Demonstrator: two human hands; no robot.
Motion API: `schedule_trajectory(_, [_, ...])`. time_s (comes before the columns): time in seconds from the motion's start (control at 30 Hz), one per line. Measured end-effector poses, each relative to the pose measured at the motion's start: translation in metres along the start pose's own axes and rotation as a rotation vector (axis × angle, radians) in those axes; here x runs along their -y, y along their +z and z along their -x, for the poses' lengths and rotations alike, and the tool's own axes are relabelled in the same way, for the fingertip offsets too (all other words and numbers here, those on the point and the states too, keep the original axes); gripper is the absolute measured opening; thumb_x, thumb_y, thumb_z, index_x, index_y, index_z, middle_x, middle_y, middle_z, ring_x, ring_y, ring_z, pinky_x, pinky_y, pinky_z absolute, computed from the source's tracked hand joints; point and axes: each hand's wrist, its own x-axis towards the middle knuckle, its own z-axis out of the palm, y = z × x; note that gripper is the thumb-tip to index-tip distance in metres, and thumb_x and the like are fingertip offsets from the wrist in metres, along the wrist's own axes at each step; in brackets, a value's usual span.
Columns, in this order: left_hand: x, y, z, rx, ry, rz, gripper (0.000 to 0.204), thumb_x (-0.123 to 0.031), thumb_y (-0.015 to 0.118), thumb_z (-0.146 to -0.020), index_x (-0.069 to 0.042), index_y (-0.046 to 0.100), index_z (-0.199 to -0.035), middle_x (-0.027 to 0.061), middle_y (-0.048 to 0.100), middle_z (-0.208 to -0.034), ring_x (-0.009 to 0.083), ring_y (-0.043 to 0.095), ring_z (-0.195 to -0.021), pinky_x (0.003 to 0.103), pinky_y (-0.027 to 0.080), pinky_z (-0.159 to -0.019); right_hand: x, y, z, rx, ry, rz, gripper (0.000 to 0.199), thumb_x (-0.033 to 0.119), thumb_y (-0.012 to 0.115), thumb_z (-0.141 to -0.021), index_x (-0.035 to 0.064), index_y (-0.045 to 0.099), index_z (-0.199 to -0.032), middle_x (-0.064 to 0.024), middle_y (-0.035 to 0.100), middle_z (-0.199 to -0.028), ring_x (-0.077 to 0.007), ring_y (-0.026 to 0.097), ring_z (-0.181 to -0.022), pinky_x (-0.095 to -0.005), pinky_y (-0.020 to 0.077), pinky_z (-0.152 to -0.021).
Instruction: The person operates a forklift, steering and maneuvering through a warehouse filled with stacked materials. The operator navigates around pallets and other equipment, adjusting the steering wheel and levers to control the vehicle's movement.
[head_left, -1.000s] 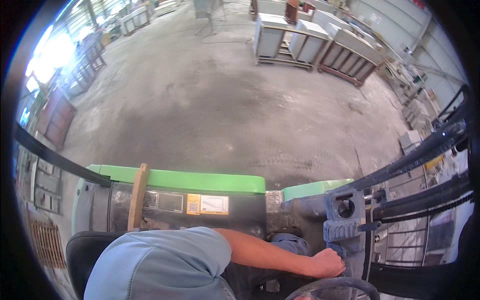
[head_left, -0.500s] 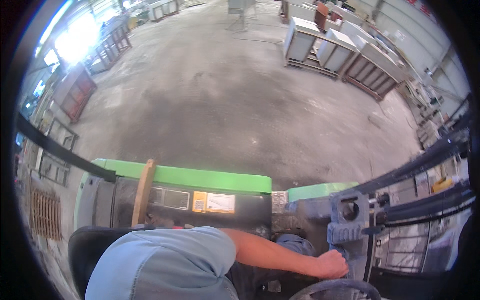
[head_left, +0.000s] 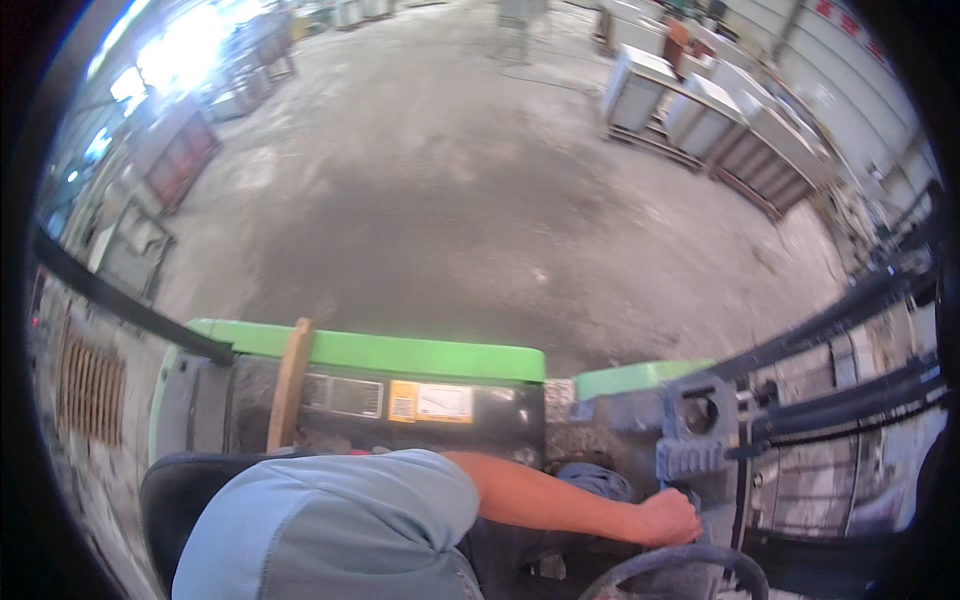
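Note:
My left hand is closed in a fist at the end of my bare forearm, just above the black steering wheel. It rests against the grey-blue front panel of the vehicle; a small dark part shows by the knuckles, and what the fingers hold is hidden. My right hand does not show. A light blue sleeve covers my shoulder, in front of a black seat back. Beyond my arm lies the vehicle's green-edged side, with a wooden stick leaning on it and a yellow-and-white label.
Concrete floor stretches past the vehicle. Racks holding pale slabs stand at the far right, a reddish rack at the left. Black bars cross the right side. A slatted wooden pallet lies at the left edge.
The racks and floor marks have shifted to the right, while the vehicle parts stay nearly in place in the picture. My left hand remains closed at the same spot.

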Motion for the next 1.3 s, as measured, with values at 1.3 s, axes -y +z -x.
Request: schedule_trajectory(1.3, [-0.143,0.007,0.394,-0.198,0.069,-0.097,0.048,-0.036,0.055,-0.104,0.001,0.068,-0.078,0.0268,0.059,-0.06,0.045,0.066,-0.06,0.052,0.046,-0.052,-0.085,-0.231,0.346,-0.072,-0.271,-0.329,0.014,0.002,0.08,-0.079,0.0022,0.067,-0.085,-0.0106,0.068,-0.079,-0.0295,0.065,-0.069,-0.0381,0.0513,-0.063])
